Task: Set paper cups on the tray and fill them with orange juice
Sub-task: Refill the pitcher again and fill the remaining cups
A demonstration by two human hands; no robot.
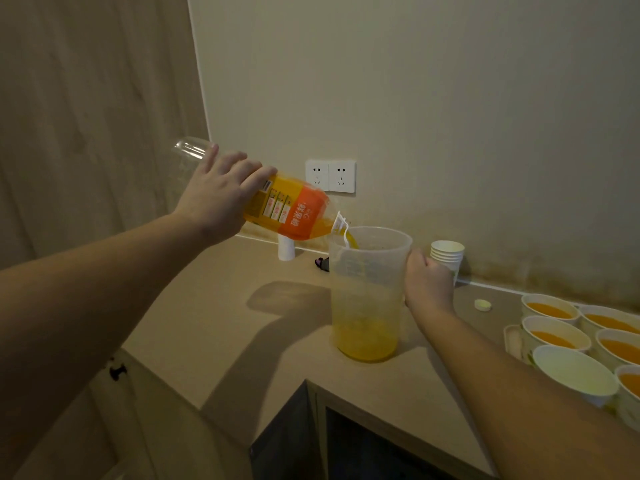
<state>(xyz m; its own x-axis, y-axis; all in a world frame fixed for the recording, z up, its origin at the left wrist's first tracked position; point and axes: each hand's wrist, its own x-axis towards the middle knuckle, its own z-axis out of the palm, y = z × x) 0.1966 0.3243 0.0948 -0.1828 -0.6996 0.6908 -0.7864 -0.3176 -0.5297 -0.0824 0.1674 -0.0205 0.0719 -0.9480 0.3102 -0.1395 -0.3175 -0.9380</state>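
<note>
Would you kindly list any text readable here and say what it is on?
Bottle orange label: large white Chinese characters, seen tilted and not reliably readable.
Bottle yellow label: small print panels, too blurred to read.
Jug: faint graduation marks, unreadable.
Cups, sockets: no text visible.
</note>
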